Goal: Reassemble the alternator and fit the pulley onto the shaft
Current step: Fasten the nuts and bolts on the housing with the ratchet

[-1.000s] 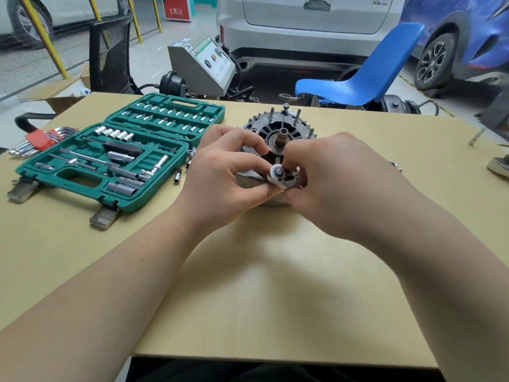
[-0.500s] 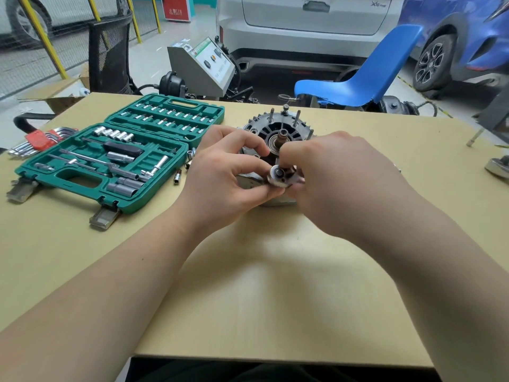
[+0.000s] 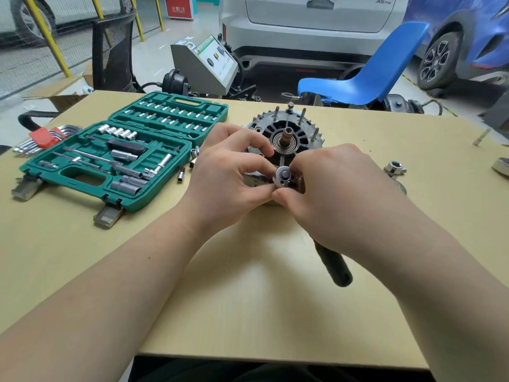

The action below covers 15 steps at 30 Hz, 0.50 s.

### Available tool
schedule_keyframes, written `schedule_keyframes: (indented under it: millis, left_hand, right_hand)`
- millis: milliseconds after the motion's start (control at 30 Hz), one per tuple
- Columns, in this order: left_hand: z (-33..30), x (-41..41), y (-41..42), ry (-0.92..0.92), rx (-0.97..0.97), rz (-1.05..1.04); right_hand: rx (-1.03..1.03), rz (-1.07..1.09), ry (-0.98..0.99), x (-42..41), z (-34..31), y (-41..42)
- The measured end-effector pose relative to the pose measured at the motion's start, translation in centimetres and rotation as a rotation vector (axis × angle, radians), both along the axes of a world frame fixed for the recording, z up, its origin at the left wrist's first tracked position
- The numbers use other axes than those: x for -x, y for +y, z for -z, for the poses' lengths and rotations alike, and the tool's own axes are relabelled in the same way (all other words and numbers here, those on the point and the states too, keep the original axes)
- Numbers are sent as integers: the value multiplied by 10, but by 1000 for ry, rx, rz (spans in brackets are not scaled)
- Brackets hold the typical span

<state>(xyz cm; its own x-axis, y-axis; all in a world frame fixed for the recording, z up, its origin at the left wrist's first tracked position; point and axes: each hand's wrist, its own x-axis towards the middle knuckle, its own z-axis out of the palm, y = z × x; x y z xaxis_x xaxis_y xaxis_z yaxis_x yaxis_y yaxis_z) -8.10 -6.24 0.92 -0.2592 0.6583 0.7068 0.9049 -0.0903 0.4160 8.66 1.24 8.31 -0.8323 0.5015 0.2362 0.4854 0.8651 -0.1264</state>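
Both hands meet over the middle of the table (image 3: 82,244), fingers curled in tight around a small round metal head (image 3: 283,180) with a dark square hole in its face. The left hand (image 3: 228,177) pinches it from the left with thumb and forefinger; the right hand (image 3: 338,194) closes on it from the right, thumb tip touching the lower rim. A dark handle (image 3: 334,264) slants out from under the right wrist toward the near edge of the table, so the head looks like part of a ratchet, though the join is hidden by the hand

Just behind the fingers the alternator (image 3: 286,133) sits on the table, its open end up, its shaft (image 3: 287,135) standing upright in a bearing ring and bare at the top. Thin studs rise from the toothed rim at the far side

Right of the right hand, near the table's right edge, lies a shiny metal nut-like part (image 3: 394,168). Toward the left edge an open green socket case (image 3: 118,153) lies flat, with a few loose sockets (image 3: 190,164) between it and the left hand. A red-holdered set of hex keys (image 3: 41,139) lies at the far left corner
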Motion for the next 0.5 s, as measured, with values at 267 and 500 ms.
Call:
schedule_keyframes:
  millis: [267,500]
  left_hand:
    - [2,-3,2,-4,8,-34]
    - [5,-2,3,-42,-38,-12]
  right_hand:
    - [30,25,110,0,11,2]
    - [-12,17,-16,-2,1,1]
